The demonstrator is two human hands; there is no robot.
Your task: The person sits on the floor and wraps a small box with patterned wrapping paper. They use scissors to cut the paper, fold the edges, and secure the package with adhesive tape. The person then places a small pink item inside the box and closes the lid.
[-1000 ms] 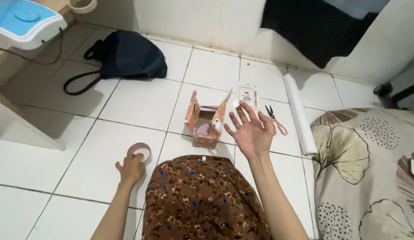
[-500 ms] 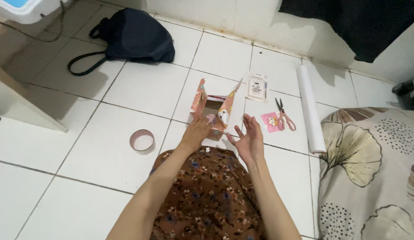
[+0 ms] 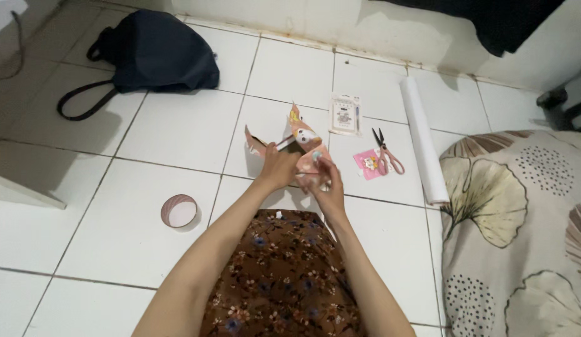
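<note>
Small pink patterned paper box, flaps open and splayed, cartoon face on one flap, lifted just above the tiled floor. Left hand and right hand both grip it. Tape roll lies left; scissors right.

The small pink patterned paper box is held up from the tiled floor, tilted, with its flaps open and spread outward. It has a cartoon picture on one flap. It sits just left of the pink scissors, between the left hand and right hand, both gripping it.
</note>
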